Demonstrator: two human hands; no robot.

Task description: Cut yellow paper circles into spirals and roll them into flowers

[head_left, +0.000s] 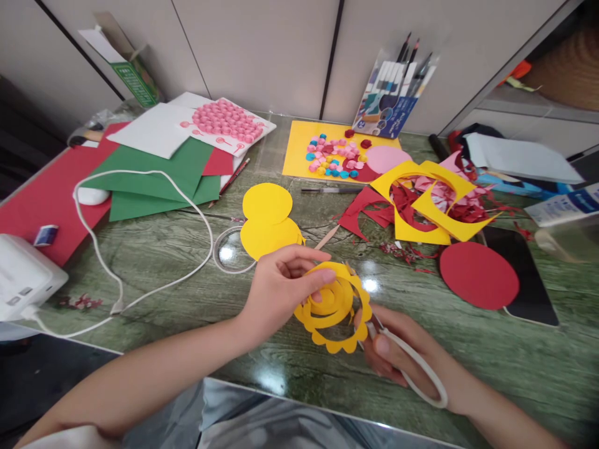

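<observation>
My left hand (pixel 285 287) pinches a yellow paper spiral (pixel 346 337) with a scalloped outer edge, cut into coils. White-handled scissors (pixel 421 365) are in my right hand (pixel 402 343), at the right side of the spiral; their blades are mostly hidden behind the paper and fingers. Just beyond my left hand lie yellow paper circles (pixel 267 215), overlapping one another. A roll of clear tape (pixel 227 252) rests beside them, partly under the paper. Near my left fingertips is a pointed wooden stick (pixel 326 237).
Yellow paper offcuts (pixel 421 232) and red scraps lie at right, near a red circle (pixel 480 274) on a black tablet (pixel 528 287). Colored paper balls (pixel 330 153) sit on yellow paper at the back. A white cable (pixel 161 174) loops across the left, by green sheets (pixel 145 168).
</observation>
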